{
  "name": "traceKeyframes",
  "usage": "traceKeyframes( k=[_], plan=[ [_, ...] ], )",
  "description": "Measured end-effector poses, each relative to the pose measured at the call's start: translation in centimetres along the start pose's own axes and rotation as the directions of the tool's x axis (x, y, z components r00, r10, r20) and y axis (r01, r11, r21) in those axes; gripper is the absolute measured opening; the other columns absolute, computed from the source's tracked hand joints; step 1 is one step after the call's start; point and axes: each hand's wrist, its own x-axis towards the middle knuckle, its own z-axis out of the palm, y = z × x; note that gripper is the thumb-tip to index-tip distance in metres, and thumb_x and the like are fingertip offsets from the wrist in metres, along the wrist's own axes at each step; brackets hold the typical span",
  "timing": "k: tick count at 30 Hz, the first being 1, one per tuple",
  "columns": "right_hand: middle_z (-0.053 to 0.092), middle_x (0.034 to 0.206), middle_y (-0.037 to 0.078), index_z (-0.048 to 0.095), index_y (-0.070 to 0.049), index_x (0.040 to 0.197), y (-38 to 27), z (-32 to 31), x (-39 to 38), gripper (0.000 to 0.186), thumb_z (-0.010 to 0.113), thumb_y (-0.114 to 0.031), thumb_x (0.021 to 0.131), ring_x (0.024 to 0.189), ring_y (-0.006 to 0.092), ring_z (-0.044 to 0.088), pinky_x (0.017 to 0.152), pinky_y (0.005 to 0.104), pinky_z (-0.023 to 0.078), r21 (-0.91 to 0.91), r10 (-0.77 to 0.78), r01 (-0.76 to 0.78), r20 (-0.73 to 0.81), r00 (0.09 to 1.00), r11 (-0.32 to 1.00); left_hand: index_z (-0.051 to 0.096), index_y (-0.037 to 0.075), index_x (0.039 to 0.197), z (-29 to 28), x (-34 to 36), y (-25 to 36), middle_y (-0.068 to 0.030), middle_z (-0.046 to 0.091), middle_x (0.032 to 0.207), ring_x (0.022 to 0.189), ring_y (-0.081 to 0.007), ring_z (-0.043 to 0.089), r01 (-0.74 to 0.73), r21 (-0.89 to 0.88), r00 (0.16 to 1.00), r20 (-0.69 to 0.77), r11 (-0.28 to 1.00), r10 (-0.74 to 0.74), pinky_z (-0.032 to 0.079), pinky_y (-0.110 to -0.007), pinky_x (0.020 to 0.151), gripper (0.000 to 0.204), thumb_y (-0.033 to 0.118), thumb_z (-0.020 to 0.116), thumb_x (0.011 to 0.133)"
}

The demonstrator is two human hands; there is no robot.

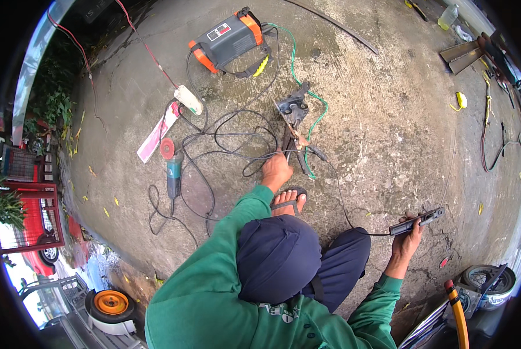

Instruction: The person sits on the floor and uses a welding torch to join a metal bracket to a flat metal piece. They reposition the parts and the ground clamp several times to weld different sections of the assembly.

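Low in front of my left foot, my left hand (276,173) is closed around the near end of a narrow dark metal piece (287,139). At its far end sits a grey metal bracket (293,106). A clamp with a coppery jaw (300,140) lies against the piece, its dark handles pointing toward me. Out to the right, my right hand (409,231) grips a black electrode holder (414,221), held apart from the metal piece. Its thin black cable runs left across the concrete. My left fingertips are partly hidden by the hand.
An orange-and-grey welding machine (228,39) stands ahead, trailing a green cable (325,107). Left lie an angle grinder (174,173), a white power strip (189,100) and tangled cords. At right are a yellow tape measure (461,100), steel pieces (462,56) and a chop saw (488,285).
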Motion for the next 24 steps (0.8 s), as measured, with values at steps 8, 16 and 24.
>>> traceKeyframes(
  k=[8,16,24],
  plan=[
    [0.070,0.104,0.013,0.051,-0.009,0.135,-3.4,5.0,6.0,0.036,0.060,-0.029,0.106,0.082,0.0210,0.067,0.066,0.0310,0.054,-0.030,-0.042,0.047,0.158,0.987,0.998,0.055,-0.008,0.122,1.6,1.9,-1.9,-0.0332,0.068,0.112,0.110,-0.0492,0.066,0.064,-0.247,0.996,-0.038,0.967,-0.076,0.051,-0.054,0.097,0.051,0.022,0.070,0.083],
    [0.069,0.101,0.013,0.046,-0.007,0.140,-7.0,9.9,7.2,0.042,0.058,-0.031,0.107,0.080,0.0199,0.066,0.067,0.0309,0.052,-0.106,-0.143,0.169,0.218,0.966,0.980,0.060,-0.007,0.121,4.7,2.8,-4.2,-0.0360,0.067,0.109,0.106,-0.0540,0.062,-0.176,-0.427,0.979,-0.172,0.887,0.112,0.050,-0.057,0.091,0.043,0.017,0.064,0.085],
    [0.060,0.085,0.006,0.048,-0.010,0.138,-4.5,9.0,2.2,0.041,0.058,-0.035,0.107,0.063,0.0155,0.057,0.055,0.0298,0.047,-0.134,0.054,-0.052,0.013,0.998,0.990,0.063,-0.007,0.112,4.4,2.7,-6.0,-0.0359,0.067,0.102,0.100,-0.0537,0.064,-0.246,-0.434,0.967,-0.176,0.867,0.186,0.051,-0.058,0.086,0.033,0.018,0.064,0.090]
  ],
)
